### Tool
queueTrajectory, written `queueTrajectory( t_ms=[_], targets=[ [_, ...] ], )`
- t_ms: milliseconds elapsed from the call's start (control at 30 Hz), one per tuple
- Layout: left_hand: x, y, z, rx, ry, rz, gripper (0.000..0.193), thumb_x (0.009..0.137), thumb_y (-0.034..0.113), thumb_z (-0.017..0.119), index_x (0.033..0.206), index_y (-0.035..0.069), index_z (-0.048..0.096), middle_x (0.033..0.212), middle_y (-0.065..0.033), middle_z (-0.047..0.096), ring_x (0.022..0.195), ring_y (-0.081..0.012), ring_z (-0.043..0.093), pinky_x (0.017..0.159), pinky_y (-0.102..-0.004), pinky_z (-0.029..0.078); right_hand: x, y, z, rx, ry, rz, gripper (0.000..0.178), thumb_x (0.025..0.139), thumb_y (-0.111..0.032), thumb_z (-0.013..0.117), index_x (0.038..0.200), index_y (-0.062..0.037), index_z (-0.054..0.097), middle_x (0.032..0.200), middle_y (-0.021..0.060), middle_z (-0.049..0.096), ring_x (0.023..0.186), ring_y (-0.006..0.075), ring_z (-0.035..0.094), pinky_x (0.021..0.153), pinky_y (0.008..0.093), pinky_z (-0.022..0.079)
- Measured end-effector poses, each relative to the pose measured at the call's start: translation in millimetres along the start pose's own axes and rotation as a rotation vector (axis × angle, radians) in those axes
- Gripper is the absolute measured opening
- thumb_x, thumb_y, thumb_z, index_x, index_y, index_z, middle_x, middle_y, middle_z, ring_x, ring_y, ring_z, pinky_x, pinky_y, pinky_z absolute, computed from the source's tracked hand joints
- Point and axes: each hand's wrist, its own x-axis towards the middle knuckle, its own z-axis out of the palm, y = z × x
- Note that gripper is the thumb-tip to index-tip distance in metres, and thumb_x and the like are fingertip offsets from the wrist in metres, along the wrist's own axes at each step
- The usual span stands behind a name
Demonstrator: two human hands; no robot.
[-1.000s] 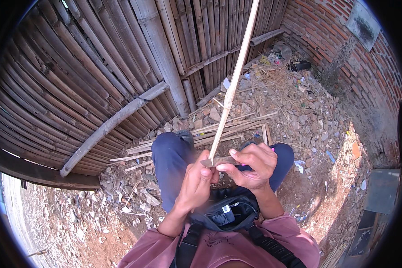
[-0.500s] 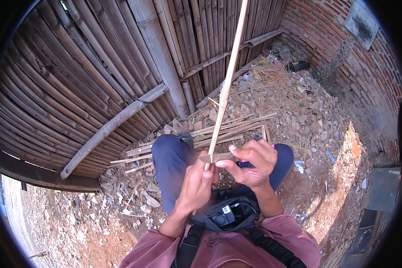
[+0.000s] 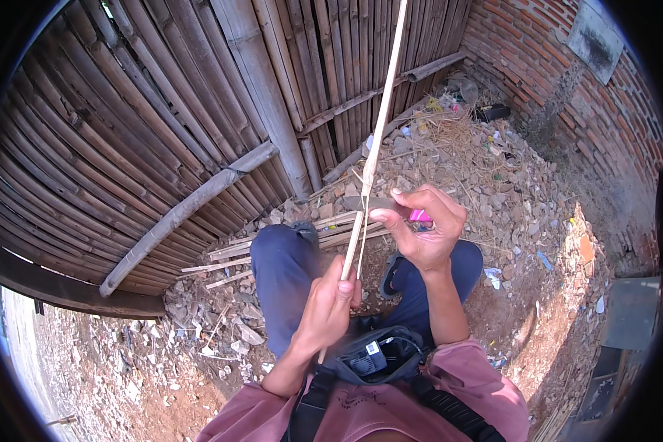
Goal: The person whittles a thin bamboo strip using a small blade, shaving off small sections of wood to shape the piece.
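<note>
A long pale bamboo strip [image 3: 381, 125] slants up and away from my lap, its far end leaving the top of the view. My left hand [image 3: 323, 303] is closed around its lower part, above my left thigh. Farther up the strip, my right hand [image 3: 431, 225] grips a knife whose dark blade [image 3: 376, 203] lies across the bamboo. Something pink shows behind the right fingers; whether it is the handle I cannot tell. A thin sliver [image 3: 362, 247] stands split apart from the strip, running between the blade and my left hand.
Several cut bamboo strips [image 3: 232, 254] lie on the rubble beyond my knees. A bamboo wall [image 3: 110, 147] with a horizontal pole rises at left, and a brick wall [image 3: 538, 59] at right. An open black waist bag [image 3: 376, 357] rests on my lap.
My right hand has moved the knife up and away along the strip from beside my left hand. The split sliver now shows below the blade. My left hand has stayed almost in place.
</note>
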Motion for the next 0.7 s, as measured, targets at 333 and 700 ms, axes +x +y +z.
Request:
queueTrajectory(
  t_ms=[333,700],
  targets=[
    [6,-7,-4,-0.029,0.053,-0.024,0.066,0.109,0.067,0.032,0.101,0.003,0.045,0.078,0.0009,0.036,0.060,-0.0104,0.039,0.054,-0.0294,0.031,26,11,18,-0.075,0.022,-0.100,0.031,0.070,-0.033,0.097,0.082,-0.0113,0.078,0.070,-0.0002,0.071,0.052,0.0145,0.060,0.053,0.0309,0.038],
    [12,-15,-20,0.005,0.108,-0.042,0.041,0.118,0.037,0.034,0.106,0.002,0.051,0.066,-0.0061,0.052,0.059,-0.0166,0.050,0.057,-0.0335,0.042,39,15,41,-0.139,0.070,-0.184,0.032,0.070,-0.038,0.097,0.080,-0.0136,0.078,0.068,-0.0034,0.070,0.049,0.0116,0.055,0.050,0.0301,0.036]
  ],
)
